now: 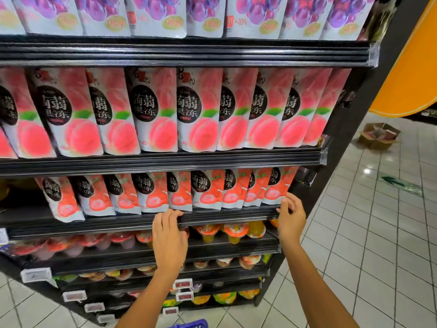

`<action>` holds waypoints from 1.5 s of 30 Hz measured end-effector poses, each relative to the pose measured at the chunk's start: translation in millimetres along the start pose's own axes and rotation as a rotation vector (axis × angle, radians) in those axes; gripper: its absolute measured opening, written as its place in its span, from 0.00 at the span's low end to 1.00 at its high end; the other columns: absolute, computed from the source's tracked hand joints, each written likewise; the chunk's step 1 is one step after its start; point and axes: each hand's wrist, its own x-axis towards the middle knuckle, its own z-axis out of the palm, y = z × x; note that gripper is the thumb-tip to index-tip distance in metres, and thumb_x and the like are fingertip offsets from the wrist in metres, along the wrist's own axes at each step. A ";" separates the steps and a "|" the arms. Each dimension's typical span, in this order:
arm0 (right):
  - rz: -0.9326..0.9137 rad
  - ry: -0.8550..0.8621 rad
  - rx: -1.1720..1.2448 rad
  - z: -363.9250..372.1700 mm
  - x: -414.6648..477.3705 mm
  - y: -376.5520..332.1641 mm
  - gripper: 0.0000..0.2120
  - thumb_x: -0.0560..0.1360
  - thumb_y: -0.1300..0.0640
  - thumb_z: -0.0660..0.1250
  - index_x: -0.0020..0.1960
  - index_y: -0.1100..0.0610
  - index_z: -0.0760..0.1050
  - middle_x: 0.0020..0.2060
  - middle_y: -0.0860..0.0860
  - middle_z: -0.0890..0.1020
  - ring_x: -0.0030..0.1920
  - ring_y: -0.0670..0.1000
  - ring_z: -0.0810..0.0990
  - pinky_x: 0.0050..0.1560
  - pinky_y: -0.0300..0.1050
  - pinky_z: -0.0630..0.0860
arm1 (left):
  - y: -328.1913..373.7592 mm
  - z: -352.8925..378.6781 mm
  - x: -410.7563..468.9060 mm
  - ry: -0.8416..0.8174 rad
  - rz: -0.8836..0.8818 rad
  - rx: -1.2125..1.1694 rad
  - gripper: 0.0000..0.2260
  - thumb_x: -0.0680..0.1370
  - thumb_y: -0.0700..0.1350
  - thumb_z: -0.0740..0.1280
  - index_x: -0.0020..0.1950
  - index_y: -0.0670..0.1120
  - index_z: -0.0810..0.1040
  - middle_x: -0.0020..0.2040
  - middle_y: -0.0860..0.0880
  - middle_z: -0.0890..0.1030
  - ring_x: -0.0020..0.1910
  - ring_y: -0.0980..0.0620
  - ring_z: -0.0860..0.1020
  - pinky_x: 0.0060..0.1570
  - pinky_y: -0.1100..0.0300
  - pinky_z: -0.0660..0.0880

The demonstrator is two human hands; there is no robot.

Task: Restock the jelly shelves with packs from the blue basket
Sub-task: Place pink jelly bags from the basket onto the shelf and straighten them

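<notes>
A row of red strawberry jelly packs [165, 192] stands on the third shelf [113, 223] of a black rack. My left hand [169, 235] rests on that shelf's front rail, fingers curled over its edge below the middle packs. My right hand [290, 216] is at the row's right end, fingertips touching the bottom of the last pack [275, 188]; neither hand carries a pack. Pink peach packs [153, 110] fill the shelf above, purple grape packs [153, 13] the top one. A corner of the blue basket [191, 324] shows at the bottom edge.
Lower shelves hold jelly cups [234, 230] and white price tags [182, 284]. The strawberry row's left end has a dark gap [21, 200]. White tiled floor lies to the right, with an open cardboard box [378, 134] and an orange panel [411, 67] beyond.
</notes>
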 end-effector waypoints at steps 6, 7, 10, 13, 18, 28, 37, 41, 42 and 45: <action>0.005 0.034 0.025 4.4 -12.2 -9.6 0.10 0.80 0.58 0.64 0.58 0.46 0.75 0.47 0.35 0.78 0.51 0.36 0.78 0.57 0.41 0.76 | 0.8 -4.9 0.5 -0.021 -0.006 -0.030 0.26 0.65 0.33 0.73 0.61 0.45 0.74 0.60 0.46 0.74 0.64 0.42 0.69 0.70 0.47 0.64; 0.003 0.041 0.032 4.3 -13.6 -11.0 0.10 0.80 0.58 0.64 0.57 0.45 0.74 0.47 0.34 0.78 0.51 0.35 0.77 0.57 0.40 0.75 | 1.1 -5.8 0.6 -0.023 -0.011 -0.041 0.26 0.65 0.33 0.73 0.61 0.46 0.74 0.60 0.46 0.74 0.64 0.42 0.69 0.70 0.47 0.64; 0.011 0.057 0.053 6.1 -17.3 -12.8 0.11 0.80 0.59 0.65 0.57 0.45 0.74 0.50 0.39 0.79 0.55 0.42 0.78 0.58 0.42 0.75 | 1.4 -9.9 1.0 -0.036 -0.008 -0.065 0.26 0.65 0.34 0.73 0.61 0.46 0.73 0.60 0.47 0.74 0.65 0.42 0.69 0.71 0.46 0.64; 0.028 0.071 0.061 8.4 -20.1 -12.5 0.11 0.80 0.60 0.65 0.60 0.50 0.76 0.55 0.44 0.80 0.58 0.46 0.78 0.62 0.48 0.77 | 2.3 -15.5 1.5 -0.050 -0.001 -0.094 0.27 0.64 0.33 0.73 0.61 0.47 0.73 0.60 0.47 0.74 0.65 0.43 0.69 0.69 0.44 0.68; 0.069 0.075 0.030 11.6 -26.8 -12.5 0.18 0.80 0.63 0.63 0.69 0.54 0.73 0.65 0.52 0.78 0.66 0.51 0.76 0.65 0.44 0.72 | 1.5 -22.6 0.2 -0.080 0.014 -0.140 0.27 0.65 0.33 0.73 0.62 0.47 0.72 0.60 0.48 0.74 0.66 0.45 0.67 0.68 0.42 0.69; 0.085 0.122 0.055 25.1 -64.4 -15.4 0.17 0.80 0.64 0.63 0.68 0.54 0.73 0.62 0.53 0.80 0.59 0.47 0.78 0.52 0.31 0.71 | -11.0 -36.9 2.4 -0.164 0.090 -0.319 0.23 0.73 0.34 0.66 0.67 0.46 0.73 0.67 0.49 0.71 0.72 0.46 0.64 0.72 0.48 0.66; 0.213 0.169 -0.102 54.0 -167.1 40.5 0.09 0.78 0.64 0.62 0.56 0.58 0.78 0.51 0.55 0.79 0.44 0.49 0.78 0.40 0.28 0.74 | -92.5 -41.4 -73.8 -0.339 0.013 -0.582 0.15 0.74 0.30 0.63 0.57 0.42 0.81 0.61 0.47 0.79 0.67 0.52 0.71 0.70 0.64 0.63; 0.371 0.093 -0.263 62.0 -241.8 110.4 0.05 0.77 0.65 0.64 0.48 0.59 0.78 0.47 0.62 0.81 0.44 0.56 0.78 0.45 0.46 0.78 | -168.4 -15.2 -157.8 -0.499 -0.313 -0.589 0.14 0.73 0.27 0.64 0.54 0.40 0.81 0.53 0.45 0.80 0.53 0.55 0.74 0.53 0.79 0.65; 0.411 0.073 -0.292 63.0 -258.5 130.6 0.06 0.77 0.67 0.64 0.50 0.63 0.78 0.46 0.62 0.80 0.41 0.55 0.77 0.39 0.42 0.76 | -189.7 -4.9 -179.2 -0.525 -0.407 -0.594 0.13 0.73 0.26 0.64 0.54 0.38 0.81 0.53 0.43 0.80 0.51 0.55 0.74 0.53 0.79 0.66; 0.491 -0.083 -0.324 62.1 -299.6 191.8 0.09 0.76 0.74 0.62 0.52 0.68 0.77 0.42 0.59 0.79 0.31 0.48 0.74 0.32 0.42 0.72 | -246.4 26.5 -236.7 -0.591 -0.731 -0.658 0.09 0.75 0.24 0.63 0.52 0.30 0.79 0.49 0.38 0.81 0.49 0.49 0.78 0.57 0.58 0.73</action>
